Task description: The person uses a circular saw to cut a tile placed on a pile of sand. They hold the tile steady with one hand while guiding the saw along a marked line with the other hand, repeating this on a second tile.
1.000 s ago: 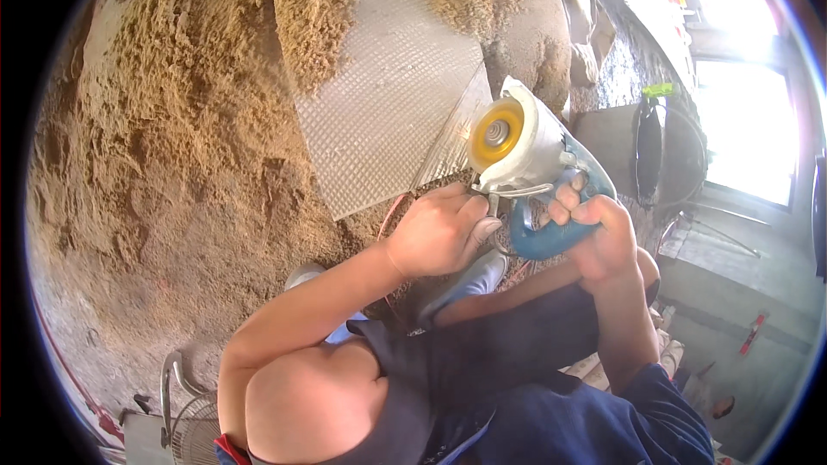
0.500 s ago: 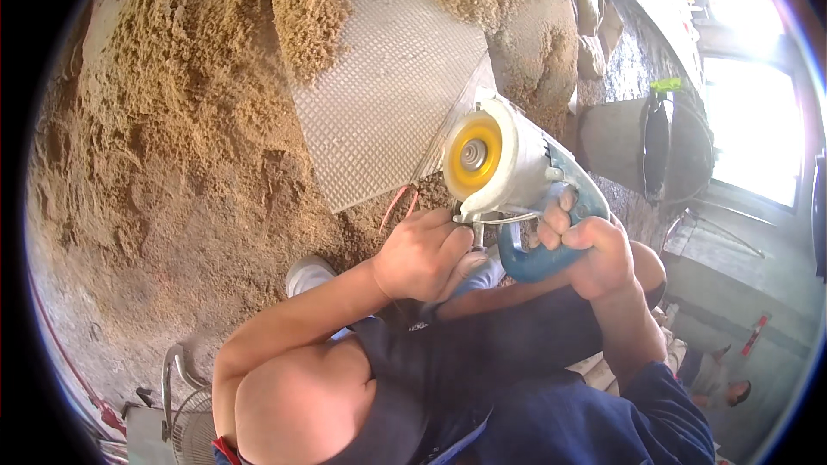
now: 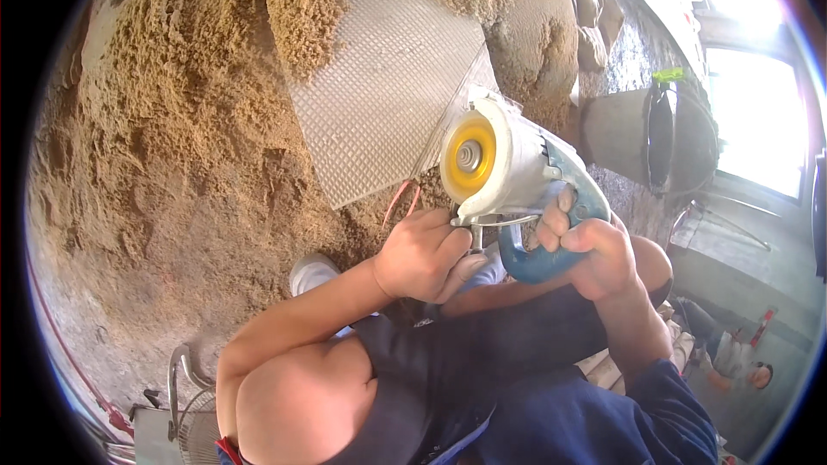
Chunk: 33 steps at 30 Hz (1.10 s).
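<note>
A hand-held power cutter is held up in front of my knees. It has a dusty off-white housing, a teal loop handle and a yellow disc around a metal spindle facing left. My right hand wraps around the handle, fingers through its loop. My left hand is closed at the lower edge of the housing, where thumb and fingers pinch a small metal bolt. Its far end is hidden by the fingers.
Heaped damp sand covers the ground ahead and left. A pale grid-textured tile lies beyond the cutter, with a pink cord beside it. A grey bucket lies at the right. Another person is far right.
The cutter shifts very slightly left, with both hands keeping their hold. The person in the background at right has moved further into view.
</note>
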Each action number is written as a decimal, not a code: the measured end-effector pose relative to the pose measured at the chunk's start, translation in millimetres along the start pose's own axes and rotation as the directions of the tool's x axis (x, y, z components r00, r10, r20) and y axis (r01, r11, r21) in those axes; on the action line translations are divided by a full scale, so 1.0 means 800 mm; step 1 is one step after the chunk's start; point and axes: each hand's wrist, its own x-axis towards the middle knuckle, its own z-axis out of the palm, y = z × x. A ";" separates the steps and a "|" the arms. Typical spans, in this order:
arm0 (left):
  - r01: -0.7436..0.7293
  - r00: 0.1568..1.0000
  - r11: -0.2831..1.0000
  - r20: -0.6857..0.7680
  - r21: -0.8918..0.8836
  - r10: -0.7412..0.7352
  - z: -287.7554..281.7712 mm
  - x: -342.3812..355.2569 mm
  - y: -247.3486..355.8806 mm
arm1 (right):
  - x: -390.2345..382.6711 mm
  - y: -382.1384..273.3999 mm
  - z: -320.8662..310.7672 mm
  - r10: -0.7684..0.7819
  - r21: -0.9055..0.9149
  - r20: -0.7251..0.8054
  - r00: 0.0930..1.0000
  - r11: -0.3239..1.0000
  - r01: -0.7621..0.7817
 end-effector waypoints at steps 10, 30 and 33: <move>-0.006 0.999 1.000 -0.034 -0.025 0.005 0.021 0.007 -0.007 | -0.006 0.001 -0.008 -0.039 -0.006 -0.083 0.996 0.999 0.039; -0.019 1.000 0.999 -0.013 -0.046 0.019 0.015 0.004 -0.001 | -0.008 0.002 -0.010 -0.023 0.021 -0.032 0.999 1.000 0.023; -0.027 0.999 0.999 -0.020 -0.037 0.026 0.009 0.003 0.001 | -0.007 -0.001 -0.002 0.007 0.027 -0.042 0.999 1.000 -0.006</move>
